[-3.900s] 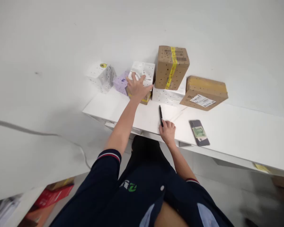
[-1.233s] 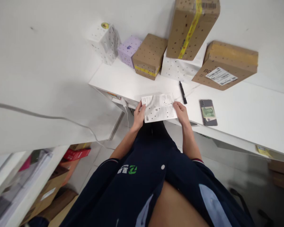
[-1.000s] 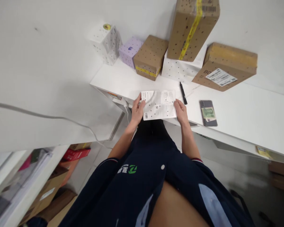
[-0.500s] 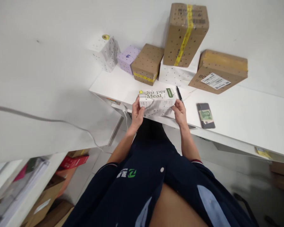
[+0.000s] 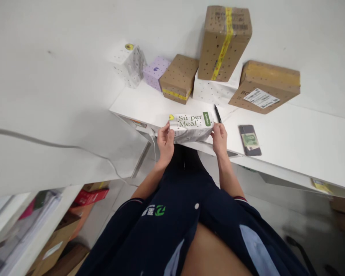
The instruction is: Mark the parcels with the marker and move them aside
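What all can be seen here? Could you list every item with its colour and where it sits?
Meal box: 1, white with green print, held over the desk's front edge.
Desk: 1, white, along the wall.
Tall box: 1, brown with yellow tape, on the flat white box.
Flat white box: 1, dotted, at the wall.
Labelled box: 1, brown, leaning at right.
Small brown box: 1, yellow tape, left of the flat white box.
Purple box: 1, at the wall.
White box: 1, dotted, far left.
Pen: 1, black, by the right hand.
Phone: 1, dark, on the desk at right.
Left hand: grips the meal box's left end.
Right hand: grips its right end.
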A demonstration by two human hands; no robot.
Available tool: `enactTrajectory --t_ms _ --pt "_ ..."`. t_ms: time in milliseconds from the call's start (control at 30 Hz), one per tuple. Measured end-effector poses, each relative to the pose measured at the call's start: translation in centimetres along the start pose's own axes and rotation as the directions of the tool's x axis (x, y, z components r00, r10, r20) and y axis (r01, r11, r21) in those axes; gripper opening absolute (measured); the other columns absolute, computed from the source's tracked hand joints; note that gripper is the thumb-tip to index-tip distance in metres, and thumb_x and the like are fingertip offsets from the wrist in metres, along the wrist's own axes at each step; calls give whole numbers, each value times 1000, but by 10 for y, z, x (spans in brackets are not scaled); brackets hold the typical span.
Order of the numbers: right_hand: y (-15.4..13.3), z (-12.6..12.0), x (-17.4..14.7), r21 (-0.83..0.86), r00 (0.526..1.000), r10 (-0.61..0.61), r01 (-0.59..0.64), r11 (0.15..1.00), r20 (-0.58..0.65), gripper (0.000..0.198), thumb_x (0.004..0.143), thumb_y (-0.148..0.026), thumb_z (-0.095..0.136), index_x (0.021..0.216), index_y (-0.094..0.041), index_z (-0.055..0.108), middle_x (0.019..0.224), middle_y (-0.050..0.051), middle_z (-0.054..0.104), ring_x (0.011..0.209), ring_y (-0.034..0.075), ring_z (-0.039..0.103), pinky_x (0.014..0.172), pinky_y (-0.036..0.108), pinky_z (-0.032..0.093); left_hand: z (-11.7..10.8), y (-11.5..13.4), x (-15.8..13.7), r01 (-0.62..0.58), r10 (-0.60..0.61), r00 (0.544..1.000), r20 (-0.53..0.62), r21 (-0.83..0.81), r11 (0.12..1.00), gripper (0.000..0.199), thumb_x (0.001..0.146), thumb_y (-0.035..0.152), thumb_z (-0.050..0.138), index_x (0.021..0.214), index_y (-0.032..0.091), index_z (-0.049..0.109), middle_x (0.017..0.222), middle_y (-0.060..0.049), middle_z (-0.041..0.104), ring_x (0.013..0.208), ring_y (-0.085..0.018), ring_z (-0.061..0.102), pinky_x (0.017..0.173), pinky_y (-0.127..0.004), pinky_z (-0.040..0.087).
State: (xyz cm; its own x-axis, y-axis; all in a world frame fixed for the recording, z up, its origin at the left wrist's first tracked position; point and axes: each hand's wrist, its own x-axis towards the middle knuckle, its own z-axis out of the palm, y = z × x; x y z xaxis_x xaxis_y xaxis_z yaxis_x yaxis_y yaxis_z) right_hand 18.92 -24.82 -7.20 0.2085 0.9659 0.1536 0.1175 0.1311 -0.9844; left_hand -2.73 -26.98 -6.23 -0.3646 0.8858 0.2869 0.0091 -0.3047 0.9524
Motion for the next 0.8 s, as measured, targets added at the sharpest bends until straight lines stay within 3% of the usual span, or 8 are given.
enactTrajectory --t_ms 133,267,367,567,800 --pt "-8 5 0 113 995 57 -48 992 -79 29 85 -52 62 95 -25 58 96 2 67 94 18 65 88 33 55 1 -1 2 5 -6 1000 -14 -28 1000 44 89 59 65 117 25 61 130 -10 67 127 -26 62 116 -50 46" --pt "-5 6 2 163 998 -13 23 986 -66 25 79 -36 65 99 -26 55 112 4 70 111 21 66 101 40 51 0 -10 2 -62 66 997 49 -83 995 45 89 54 67 124 27 58 142 -9 62 137 -26 55 123 -51 37" --pt "2 5 -1 164 999 -19 24 986 -36 27 77 -32 64 101 -26 54 121 7 69 118 23 65 103 44 50 -1 -21 -6 -16 18 999 34 -78 997 51 85 57 70 124 25 58 141 -11 62 137 -27 56 123 -51 39" --pt "10 -3 -13 129 994 92 -83 988 -65 23 82 -43 62 94 -25 56 105 4 71 110 22 66 100 41 51 -2 -40 -36 102 -101 995 22 -40 994 58 86 60 68 129 23 59 137 -12 65 129 -26 63 118 -49 45" --pt "8 -1 -20 84 976 180 -171 982 -121 29 80 -50 65 83 -22 56 103 5 71 107 20 65 96 37 50 -2 -41 -47 163 -162 987 13 -32 986 54 86 57 69 125 20 65 132 -12 68 125 -27 65 115 -47 47"
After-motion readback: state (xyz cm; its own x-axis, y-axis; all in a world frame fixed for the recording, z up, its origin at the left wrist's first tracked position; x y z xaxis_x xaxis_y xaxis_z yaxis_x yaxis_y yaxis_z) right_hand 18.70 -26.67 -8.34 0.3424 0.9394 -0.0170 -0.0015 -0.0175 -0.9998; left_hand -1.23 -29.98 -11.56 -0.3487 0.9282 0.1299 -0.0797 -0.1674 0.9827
